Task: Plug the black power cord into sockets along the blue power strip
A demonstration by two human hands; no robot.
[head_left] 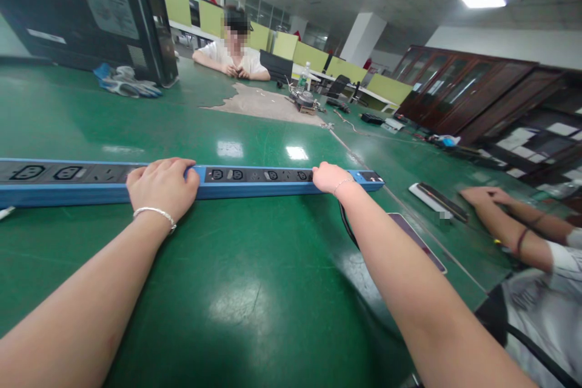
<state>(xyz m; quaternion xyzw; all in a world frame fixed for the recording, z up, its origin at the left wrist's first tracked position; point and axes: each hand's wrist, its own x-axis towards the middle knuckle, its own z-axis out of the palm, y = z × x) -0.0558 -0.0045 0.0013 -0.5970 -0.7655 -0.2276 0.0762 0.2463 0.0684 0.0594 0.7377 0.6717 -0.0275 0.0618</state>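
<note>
Fingers of the left hand [162, 188] bend over the far edge of a blue multi-socket power strip [248, 185], with the palm on its socket face, so that hand is closed around it. The right hand [333, 178] is curled in against the same strip, at three o'clock from the left; how tightly it closes, and on what, I cannot tell. A black cable [347, 224] hangs just below it, toward five o'clock.

On the green tabletop [259, 242], with twelve straight ahead, the strip lies crosswise, its long axis running from nine to three. Its three-o'clock end juts a little past the right hand, the nearer of the two to it; the nine-o'clock end leaves the view. Sockets show between the hands. Work gloves [127, 82] lie at eleven o'clock, and a co-worker's hands [484, 195] rest toward three.
</note>
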